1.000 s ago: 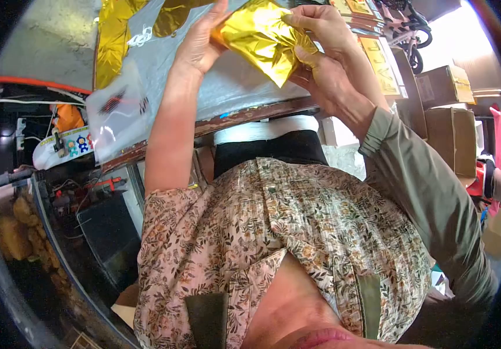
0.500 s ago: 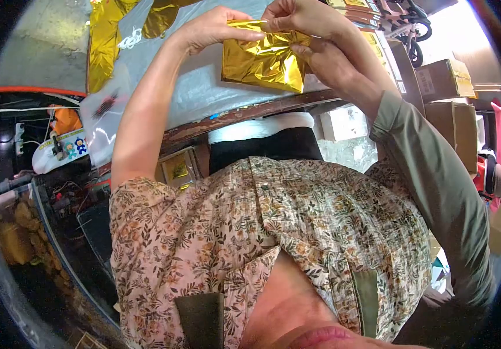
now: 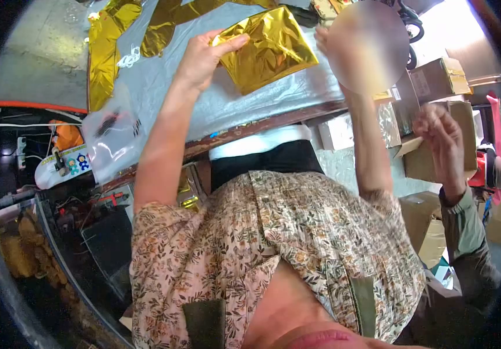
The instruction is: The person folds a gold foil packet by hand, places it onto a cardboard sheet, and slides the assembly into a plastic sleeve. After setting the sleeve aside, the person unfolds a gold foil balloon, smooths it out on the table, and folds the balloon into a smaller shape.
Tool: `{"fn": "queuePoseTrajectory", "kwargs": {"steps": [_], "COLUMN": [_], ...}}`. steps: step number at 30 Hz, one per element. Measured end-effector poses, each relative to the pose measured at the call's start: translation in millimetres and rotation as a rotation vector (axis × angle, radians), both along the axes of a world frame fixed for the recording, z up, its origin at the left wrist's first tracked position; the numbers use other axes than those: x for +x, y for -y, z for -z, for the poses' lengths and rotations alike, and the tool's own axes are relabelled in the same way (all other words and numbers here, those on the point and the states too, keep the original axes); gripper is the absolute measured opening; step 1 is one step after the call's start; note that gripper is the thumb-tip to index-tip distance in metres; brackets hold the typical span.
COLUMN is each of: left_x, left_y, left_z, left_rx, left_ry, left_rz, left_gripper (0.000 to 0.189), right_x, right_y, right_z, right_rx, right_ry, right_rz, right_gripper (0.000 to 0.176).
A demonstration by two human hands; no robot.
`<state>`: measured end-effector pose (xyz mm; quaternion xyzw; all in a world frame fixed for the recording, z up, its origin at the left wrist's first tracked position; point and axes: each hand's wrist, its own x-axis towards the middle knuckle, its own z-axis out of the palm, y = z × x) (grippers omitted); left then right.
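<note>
My left hand (image 3: 198,61) pinches the upper left corner of a shiny gold foil packet (image 3: 268,49), thumb on top. The packet is flat, creased and tilted above the table. My right hand (image 3: 355,52) is to the right of the packet and apart from it. A blurred disc covers most of that hand; the fingertips showing at its left edge look stretched out, with nothing seen in them. Another person's hand (image 3: 441,131), in a grey-green sleeve, is raised at the right, away from the packet.
Gold foil pieces (image 3: 103,64) and white string (image 3: 129,57) lie on the plastic-covered table (image 3: 163,104). Cardboard boxes (image 3: 436,78) are stacked at the right. A clear plastic bag (image 3: 110,136) hangs at the table's left corner. Cables and a tank-like container (image 3: 29,232) are at lower left.
The other person's hand has left the packet and drawn back to the right. My right hand has let go and moved right. The packet has turned and tilted in my left hand.
</note>
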<state>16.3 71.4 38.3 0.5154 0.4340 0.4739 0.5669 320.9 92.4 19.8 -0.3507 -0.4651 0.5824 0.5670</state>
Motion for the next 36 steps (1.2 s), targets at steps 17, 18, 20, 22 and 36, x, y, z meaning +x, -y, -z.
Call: {"fn": "queuePoseTrajectory", "kwargs": {"steps": [17,18,20,22,36], "left_x": [71.6,69.9,65.3,56.4,50.1], "left_y": [48.4,50.7,54.2,55.4,60.8], "left_z": [23.4,23.9,23.6,22.0,39.8], "left_rx": [-0.187,-0.189,-0.19,-0.212,-0.135], "left_ry": [0.678,0.716,0.754,0.68,0.501], "left_rz": [-0.387,-0.343,-0.294,-0.14,-0.094], "left_gripper": [0.036,0.035,0.035,0.035,0.031], "right_x": [-89.1,-87.5,-83.4,-78.5,-73.9], "right_y": [63.9,63.7,61.8,57.7,55.5], "right_z": [28.0,29.5,32.0,33.4,27.9], "right_rx": [-0.22,-0.235,-0.234,-0.23,-0.263], "right_ry": [-0.375,-0.351,-0.32,-0.287,-0.146], "right_rz": [0.087,0.088,0.096,0.103,0.026], "right_gripper": [0.019,0.018,0.018,0.017,0.023]}}
